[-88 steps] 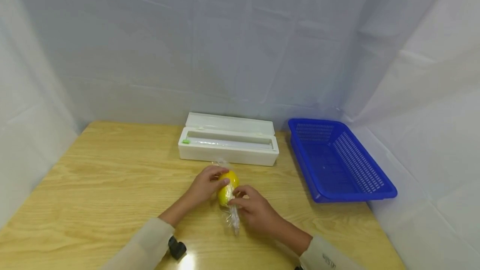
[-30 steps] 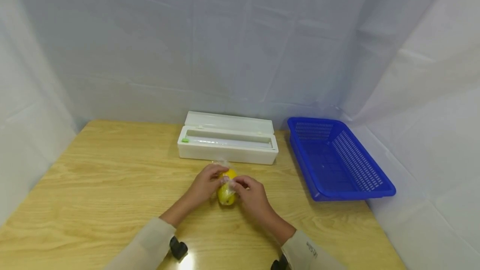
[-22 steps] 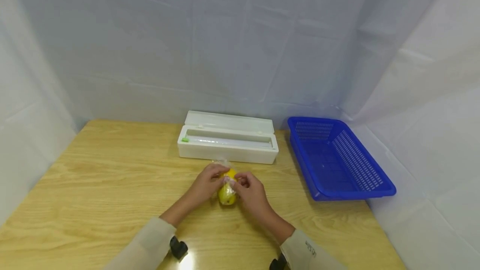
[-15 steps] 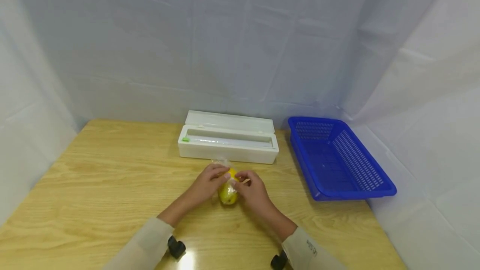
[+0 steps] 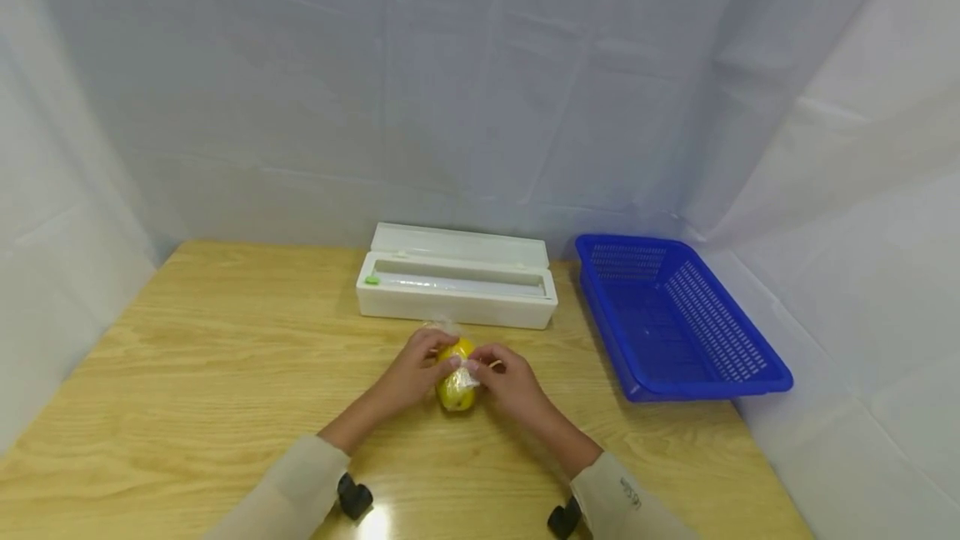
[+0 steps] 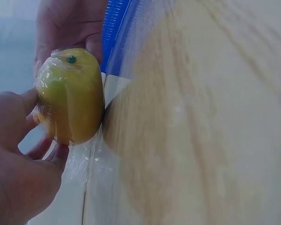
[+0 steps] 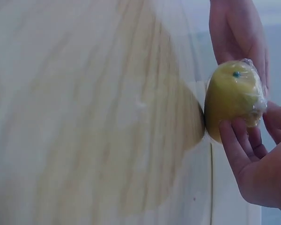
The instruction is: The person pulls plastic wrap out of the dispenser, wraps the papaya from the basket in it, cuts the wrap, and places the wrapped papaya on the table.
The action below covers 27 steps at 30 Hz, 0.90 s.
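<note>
A yellow fruit (image 5: 454, 395) with a small green stem spot lies on the table in clear cling film (image 5: 467, 377). My left hand (image 5: 409, 370) holds the fruit on its left, with the thumb on top. From the right, my right hand (image 5: 512, 380) pinches the film over the fruit, its thumb close to the left thumb. The left wrist view shows the wrapped fruit (image 6: 72, 101) between both hands, with loose film below it. In the right wrist view, fingertips (image 7: 227, 129) of the right hand touch the side of the fruit (image 7: 232, 93).
Behind the hands stands a white cling film box (image 5: 453, 307), its lid raised and a film roll (image 5: 457, 282) inside. A green slider (image 5: 372, 280) sits at its left end. To the right is a blue perforated basket (image 5: 637, 382). White sheets (image 5: 465, 90) enclose the wooden table (image 5: 225, 373).
The film tail that hung from the fruit's near end is now folded up over it. My right hand has moved forward with it; my left hand has stayed on the fruit.
</note>
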Tool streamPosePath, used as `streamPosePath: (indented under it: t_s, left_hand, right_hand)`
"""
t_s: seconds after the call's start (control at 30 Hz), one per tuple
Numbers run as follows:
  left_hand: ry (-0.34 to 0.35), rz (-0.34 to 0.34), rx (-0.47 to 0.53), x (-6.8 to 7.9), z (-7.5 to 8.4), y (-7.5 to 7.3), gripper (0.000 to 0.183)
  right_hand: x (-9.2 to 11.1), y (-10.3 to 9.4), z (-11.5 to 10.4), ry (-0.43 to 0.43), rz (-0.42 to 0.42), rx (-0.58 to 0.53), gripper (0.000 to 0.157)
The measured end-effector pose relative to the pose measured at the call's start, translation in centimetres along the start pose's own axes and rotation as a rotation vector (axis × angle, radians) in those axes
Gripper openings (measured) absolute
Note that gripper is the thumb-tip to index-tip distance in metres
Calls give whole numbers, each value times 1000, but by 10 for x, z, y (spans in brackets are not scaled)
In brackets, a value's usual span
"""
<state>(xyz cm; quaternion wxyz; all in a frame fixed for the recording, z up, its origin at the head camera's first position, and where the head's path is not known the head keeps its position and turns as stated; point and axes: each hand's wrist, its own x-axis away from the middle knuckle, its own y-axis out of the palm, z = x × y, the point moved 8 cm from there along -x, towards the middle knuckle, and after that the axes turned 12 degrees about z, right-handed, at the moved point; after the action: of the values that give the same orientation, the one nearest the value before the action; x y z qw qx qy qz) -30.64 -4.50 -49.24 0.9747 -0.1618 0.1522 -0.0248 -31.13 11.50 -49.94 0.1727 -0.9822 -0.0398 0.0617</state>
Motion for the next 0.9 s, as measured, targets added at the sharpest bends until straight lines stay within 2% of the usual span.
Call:
streamPosePath:
  t_s: [0.13, 0.23, 0.47, 0.63, 0.77, 0.9]
  left_hand:
    - [-11, -5, 6, 0, 1, 1, 33]
    - [-14, -14, 2, 0, 2, 1, 31]
    - [-26, -13, 6, 0, 4, 1, 30]
    - [-56, 5, 7, -2, 1, 2, 30]
    - [-74, 17, 1, -4, -1, 2, 28]
    - [-72, 19, -3, -5, -2, 1, 26]
  right_hand:
    - [1, -1, -4, -30, -39, -4, 23]
    - [2, 0, -9, -79, -52, 40, 22]
    - [4, 2, -23, -226, -5, 148, 8]
    - [5, 1, -22, -215, -10, 114, 5]
    - [3, 0, -18, -209, -80, 132, 11]
    - [2, 0, -16, -238, -139, 167, 16]
